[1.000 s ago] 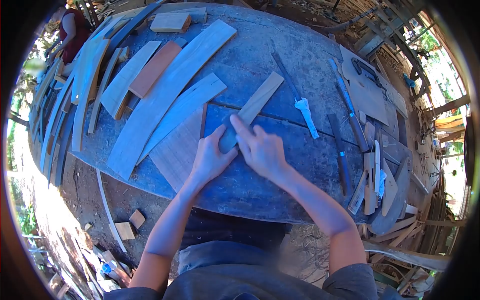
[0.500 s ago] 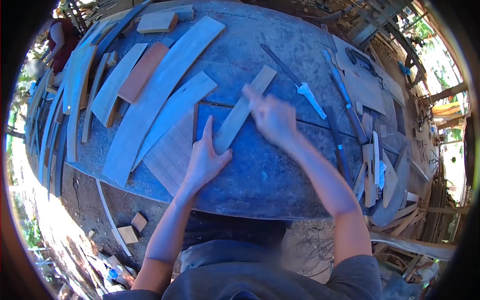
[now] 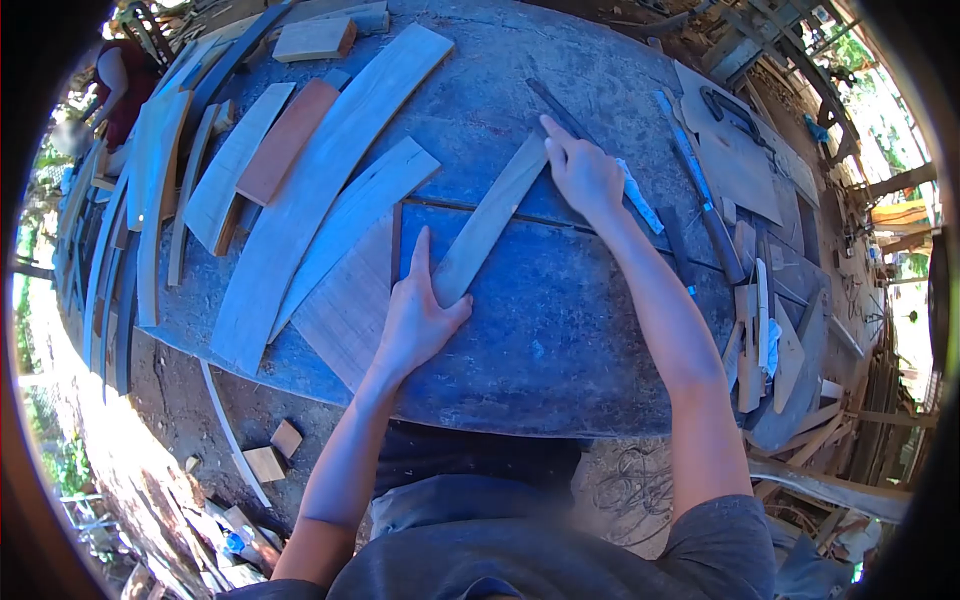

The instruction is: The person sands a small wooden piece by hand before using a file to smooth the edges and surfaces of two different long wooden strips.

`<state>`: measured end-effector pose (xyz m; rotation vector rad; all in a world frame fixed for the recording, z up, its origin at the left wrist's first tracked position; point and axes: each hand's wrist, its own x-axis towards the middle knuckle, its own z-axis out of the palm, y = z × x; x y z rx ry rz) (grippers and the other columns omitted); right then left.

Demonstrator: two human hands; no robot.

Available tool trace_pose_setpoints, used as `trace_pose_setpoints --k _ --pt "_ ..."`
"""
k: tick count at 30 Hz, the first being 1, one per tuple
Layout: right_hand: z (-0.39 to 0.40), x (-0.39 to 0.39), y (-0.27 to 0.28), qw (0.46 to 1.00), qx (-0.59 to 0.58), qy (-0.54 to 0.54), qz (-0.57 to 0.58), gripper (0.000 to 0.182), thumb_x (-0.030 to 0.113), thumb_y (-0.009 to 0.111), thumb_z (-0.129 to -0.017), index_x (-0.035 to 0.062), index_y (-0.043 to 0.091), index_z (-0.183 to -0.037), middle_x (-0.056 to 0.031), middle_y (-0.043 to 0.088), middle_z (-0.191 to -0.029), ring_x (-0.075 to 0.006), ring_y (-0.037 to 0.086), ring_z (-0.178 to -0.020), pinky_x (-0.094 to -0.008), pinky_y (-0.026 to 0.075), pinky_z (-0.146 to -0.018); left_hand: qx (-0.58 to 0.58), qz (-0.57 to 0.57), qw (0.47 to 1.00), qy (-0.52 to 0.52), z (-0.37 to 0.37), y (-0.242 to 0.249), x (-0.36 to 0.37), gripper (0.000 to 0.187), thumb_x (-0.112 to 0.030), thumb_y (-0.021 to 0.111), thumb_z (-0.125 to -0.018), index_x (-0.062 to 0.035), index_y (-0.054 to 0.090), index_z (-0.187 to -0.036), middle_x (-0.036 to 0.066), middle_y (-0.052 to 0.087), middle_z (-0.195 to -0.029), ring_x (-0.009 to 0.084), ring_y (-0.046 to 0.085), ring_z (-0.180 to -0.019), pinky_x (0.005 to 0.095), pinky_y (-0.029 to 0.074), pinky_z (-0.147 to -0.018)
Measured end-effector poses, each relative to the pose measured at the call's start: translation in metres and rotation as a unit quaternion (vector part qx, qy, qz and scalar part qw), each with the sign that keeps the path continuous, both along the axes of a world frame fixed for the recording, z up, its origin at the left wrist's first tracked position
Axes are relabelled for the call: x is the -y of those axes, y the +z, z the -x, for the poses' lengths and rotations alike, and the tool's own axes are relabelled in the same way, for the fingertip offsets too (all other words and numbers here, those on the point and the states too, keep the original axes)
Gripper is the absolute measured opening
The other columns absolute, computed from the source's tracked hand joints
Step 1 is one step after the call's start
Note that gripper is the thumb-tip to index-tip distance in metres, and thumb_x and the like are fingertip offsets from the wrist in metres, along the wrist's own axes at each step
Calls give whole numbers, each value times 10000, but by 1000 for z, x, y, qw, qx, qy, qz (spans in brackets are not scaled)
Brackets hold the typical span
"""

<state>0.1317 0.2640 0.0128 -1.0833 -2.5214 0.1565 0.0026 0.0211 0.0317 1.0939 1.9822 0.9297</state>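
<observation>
A narrow wooden strip (image 3: 493, 218) lies slantwise on the blue worktable (image 3: 560, 350). My left hand (image 3: 425, 315) is at its near end, the strip sitting between the thumb and the outstretched index finger. At the far end, my right hand (image 3: 590, 175) has its index finger and thumb closed about the tip; its other fingers are curled and partly hidden. Beside my left hand lies a wide wooden board (image 3: 350, 295). Beyond my right hand is a dark rod-like tool (image 3: 553, 103), with a white wrapping (image 3: 642, 200) farther along, partly behind the hand.
Several planks, including a long board (image 3: 335, 195) and a reddish block (image 3: 288, 145), cover the left side. On the right lie a long blue-and-dark tool (image 3: 700, 185), a black clamp (image 3: 735, 115) and wood offcuts (image 3: 748, 340). Another person (image 3: 120, 85) is at the far left.
My right hand has moved up and outward along the strip to its far end and is no longer blurred. My left hand stays at the near end. The view has shifted slightly.
</observation>
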Motion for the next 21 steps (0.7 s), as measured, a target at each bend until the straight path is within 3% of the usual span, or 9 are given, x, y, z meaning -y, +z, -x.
trace_pose_setpoints --k 3,5,6,8,10,12,18,20,21 --pt "0 18 4 999 28 -26 23 387 338 491 -995 245 608 -1352 -174 717 -873 -358 692 -681 -501 556 -617 6 -34 999 6 2 -4 -2 986 -184 748 -804 12 150 -1563 311 590 -1284 402 599 -1192 433 437 -1057" --pt "-5 80 -5 984 -96 140 -50 397 324 521 -972 238 613 -1349 -186 710 -878 -337 676 -616 -483 550 -563 27 -47 999 -2 3 -10 0 982 -182 744 -808 4 149 -1566 318 567 -1313 401 582 -1215 433 427 -1066" --pt "-9 101 2 985 -95 137 -44 397 324 521 -972 238 613 -1349 -186 710 -878 -337 676 -616 -483 550 -563 28 -41 999 -4 2 -10 0 982 -182 744 -808 4 149 -1566 318 567 -1313 401 582 -1215 433 427 -1066" --pt "-20 135 27 982 9 182 53 413 310 549 -951 242 604 -1354 -186 697 -853 -331 655 -567 -461 542 -515 54 -23 998 2 0 -3 1 987 -180 745 -803 10 146 -1564 319 543 -1343 396 555 -1252 434 406 -1088" --pt "-21 89 16 985 -10 173 13 408 315 555 -952 238 604 -1349 -174 677 -789 -331 662 -569 -455 536 -493 34 -6 999 4 -1 2 -3 993 -178 748 -797 6 147 -1565 315 547 -1341 393 553 -1255 433 403 -1090" --pt "-20 39 11 1000 16 -16 -15 409 326 541 -980 286 592 -1384 -125 636 -751 -307 648 -569 -451 528 -516 11 8 1000 10 -3 4 0 998 -176 751 -791 2 148 -1566 312 550 -1338 390 551 -1258 432 400 -1092" --pt "-15 118 16 995 -2 101 14 453 309 546 -963 246 520 -1411 -165 650 -729 -343 664 -554 -481 529 -479 12 -50 999 -2 6 -12 -1 995 -157 753 -781 -39 165 -1575 310 535 -1360 389 543 -1266 422 408 -1086" --pt "-26 130 17 982 -7 190 11 464 314 528 -973 253 491 -1432 -161 649 -728 -345 666 -557 -477 538 -491 -53 -90 994 -22 2 -17 1 1016 -154 735 -781 47 107 -1554 316 659 -1096 430 668 -1013 424 517 -914" --pt "-23 111 17 991 6 135 11 433 319 518 -976 255 516 -1404 -166 658 -738 -350 679 -587 -476 544 -505 -63 -57 996 -23 1 -11 0 1024 -157 738 -778 37 103 -1558 316 653 -1131 422 663 -1044 418 513 -932"
